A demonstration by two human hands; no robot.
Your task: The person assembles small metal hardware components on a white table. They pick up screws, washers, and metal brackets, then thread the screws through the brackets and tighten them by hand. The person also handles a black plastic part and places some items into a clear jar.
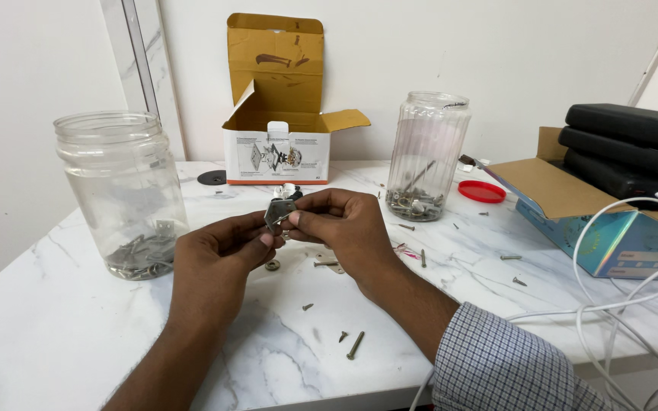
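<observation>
My left hand (218,255) and my right hand (340,221) meet above the middle of the marble table (55,327). Between their fingertips they pinch a small grey metal bracket (277,211). Both hands grip it, the left from below left, the right from the right. Just under the hands a washer (272,265) and a small metal piece (327,263) lie on the table. Loose screws (355,345) are scattered in front of and to the right of the hands.
A clear plastic jar (123,194) with metal parts stands at left. A ribbed glass jar (426,156) of screws stands at right, with a red lid (481,191) beside it. An open cardboard box (277,129) is behind. A blue box (595,221), black cases (630,148) and white cables (634,304) lie at far right.
</observation>
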